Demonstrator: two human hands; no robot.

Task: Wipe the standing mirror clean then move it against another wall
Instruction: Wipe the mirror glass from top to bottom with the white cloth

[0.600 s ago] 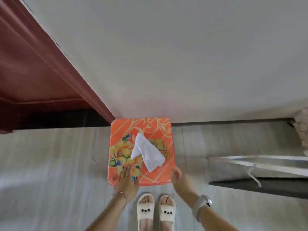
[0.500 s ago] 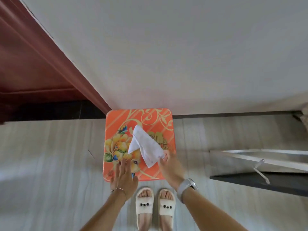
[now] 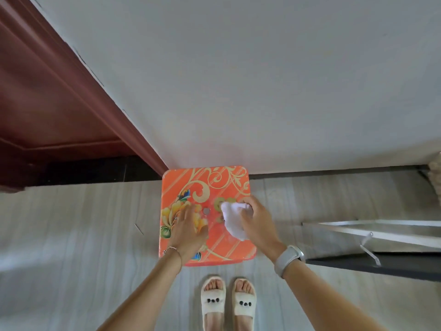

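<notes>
An orange plastic stool (image 3: 226,185) with a flower print stands on the floor against the white wall. My right hand (image 3: 256,219) is closed around a bunched white cloth (image 3: 232,219) on the stool's top. My left hand (image 3: 188,229) lies flat on the stool's left half, fingers spread, holding nothing. At the right edge a mirror (image 3: 386,231) lies low, showing a silvery frame, a metal stand wire and a dark underside.
A dark red wooden door and frame (image 3: 71,96) fills the left. The pale wood-look floor (image 3: 71,247) runs to a black skirting strip (image 3: 334,172) under the wall. My feet in white slippers (image 3: 228,301) stand just before the stool.
My right hand has moved from the stool's front edge onto the cloth and gathered it into a bunch. My left hand slid further onto the stool top. The view shifted slightly.
</notes>
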